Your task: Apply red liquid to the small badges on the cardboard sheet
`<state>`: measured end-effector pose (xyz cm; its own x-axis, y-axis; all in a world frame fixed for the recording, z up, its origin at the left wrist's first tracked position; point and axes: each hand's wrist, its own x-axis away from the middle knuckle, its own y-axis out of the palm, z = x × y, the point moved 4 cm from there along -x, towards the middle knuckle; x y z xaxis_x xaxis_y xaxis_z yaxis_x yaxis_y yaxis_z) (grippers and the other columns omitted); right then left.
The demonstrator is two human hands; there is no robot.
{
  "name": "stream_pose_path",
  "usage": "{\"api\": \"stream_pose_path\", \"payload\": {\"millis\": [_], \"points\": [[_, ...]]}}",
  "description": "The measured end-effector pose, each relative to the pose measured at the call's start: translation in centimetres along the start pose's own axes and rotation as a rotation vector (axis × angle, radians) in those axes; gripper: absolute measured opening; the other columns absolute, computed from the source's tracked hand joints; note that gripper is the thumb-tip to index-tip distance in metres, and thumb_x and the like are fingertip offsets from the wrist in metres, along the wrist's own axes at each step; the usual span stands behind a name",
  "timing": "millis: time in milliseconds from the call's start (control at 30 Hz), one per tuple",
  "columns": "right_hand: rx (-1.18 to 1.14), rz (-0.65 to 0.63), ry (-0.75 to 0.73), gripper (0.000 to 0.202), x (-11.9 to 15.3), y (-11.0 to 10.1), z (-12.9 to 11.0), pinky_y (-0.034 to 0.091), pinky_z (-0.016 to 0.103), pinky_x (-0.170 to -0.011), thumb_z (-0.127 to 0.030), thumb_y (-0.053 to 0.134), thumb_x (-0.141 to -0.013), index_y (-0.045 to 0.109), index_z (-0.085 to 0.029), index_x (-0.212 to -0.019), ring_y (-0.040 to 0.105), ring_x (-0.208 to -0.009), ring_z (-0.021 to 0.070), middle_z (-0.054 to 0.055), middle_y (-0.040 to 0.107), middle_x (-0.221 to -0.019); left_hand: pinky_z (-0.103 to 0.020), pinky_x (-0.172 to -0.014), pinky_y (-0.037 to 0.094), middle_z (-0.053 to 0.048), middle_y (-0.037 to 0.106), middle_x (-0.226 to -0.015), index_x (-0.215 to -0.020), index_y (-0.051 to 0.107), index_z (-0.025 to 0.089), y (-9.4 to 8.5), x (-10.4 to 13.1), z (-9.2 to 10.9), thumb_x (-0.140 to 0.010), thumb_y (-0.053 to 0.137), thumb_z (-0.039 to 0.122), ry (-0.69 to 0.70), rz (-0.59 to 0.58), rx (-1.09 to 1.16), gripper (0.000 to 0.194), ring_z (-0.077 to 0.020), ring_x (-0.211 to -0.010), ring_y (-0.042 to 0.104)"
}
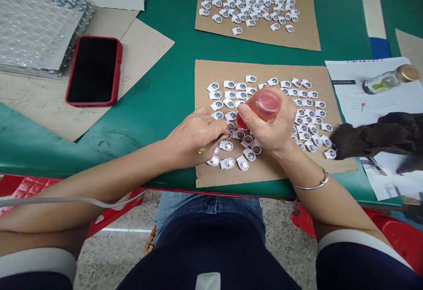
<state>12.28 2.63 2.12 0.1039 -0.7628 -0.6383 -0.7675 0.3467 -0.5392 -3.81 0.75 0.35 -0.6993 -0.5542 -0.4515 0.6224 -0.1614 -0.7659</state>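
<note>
My right hand [277,124] is wrapped round a translucent red-pink bottle [264,105], tilted over the nearer cardboard sheet [264,176]. Its base faces up towards me and its tip is hidden below the hand. Closed beside it, my left hand [200,135] pinches a thin metal tool [213,145] with a yellowish spot; its exact kind is unclear. Under and around both hands lie many small white tags with round metallic discs [243,163], in loose rows on the cardboard. Some are covered by my hands.
Behind lies another cardboard sheet [257,39] with similar tags. At left are a red-cased phone [94,70], paper sheets and a bubble-wrapped package [36,25]. A small capped glass bottle [385,80] and a dark cloth [373,138] lie on papers at right.
</note>
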Motion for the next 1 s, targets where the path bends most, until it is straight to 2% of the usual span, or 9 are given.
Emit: {"api": "stream_pose_path", "payload": {"millis": [467, 633, 800, 1000], "points": [[-0.031, 0.026, 0.023, 0.025, 0.11, -0.03, -0.02, 0.051, 0.036, -0.059, -0.042, 0.067, -0.072, 0.055, -0.021, -0.077, 0.058, -0.061, 0.0143, 0.0, 0.061, -0.069, -0.029, -0.069, 0.044, 0.004, 0.059, -0.062, -0.082, 0.056, 0.019, -0.24, -0.26, -0.21, -0.084, 0.055, 0.016, -0.014, 0.053, 0.047, 0.003, -0.0103, -0.057, 0.055], [-0.004, 0.024, 0.053, 0.029, 0.15, 0.05, 0.06, 0.052, 0.037, -0.06, -0.049, 0.064, -0.073, 0.054, -0.023, -0.075, 0.058, -0.061, 0.015, 0.0, 0.061, -0.068, -0.029, -0.068, 0.044, 0.004, 0.057, -0.06, -0.079, 0.056, 0.019, -0.35, -0.47, -0.16, -0.083, 0.054, 0.016, -0.042, 0.034, 0.037, 0.006, -0.0104, -0.056, 0.054], [0.008, 0.012, 0.071, 0.032, 0.19, 0.13, 0.05, 0.053, 0.04, -0.064, -0.054, 0.061, -0.074, 0.053, -0.023, -0.075, 0.059, -0.063, 0.0162, 0.001, 0.06, -0.069, -0.029, -0.072, 0.046, 0.003, 0.06, -0.061, -0.078, 0.057, 0.019, -0.31, -0.36, -0.44, -0.082, 0.055, 0.017, -0.08, 0.051, 0.057, 0.006, -0.0104, -0.059, 0.055], [0.003, 0.032, 0.054, 0.03, 0.25, 0.17, -0.03, 0.052, 0.038, -0.059, -0.051, 0.063, -0.073, 0.054, -0.023, -0.075, 0.058, -0.06, 0.0159, 0.001, 0.061, -0.068, -0.029, -0.071, 0.048, 0.002, 0.064, -0.067, -0.078, 0.06, 0.018, -0.35, -0.38, -0.79, -0.079, 0.058, 0.014, -0.139, 0.057, 0.106, 0.004, -0.0115, -0.063, 0.058]]}}
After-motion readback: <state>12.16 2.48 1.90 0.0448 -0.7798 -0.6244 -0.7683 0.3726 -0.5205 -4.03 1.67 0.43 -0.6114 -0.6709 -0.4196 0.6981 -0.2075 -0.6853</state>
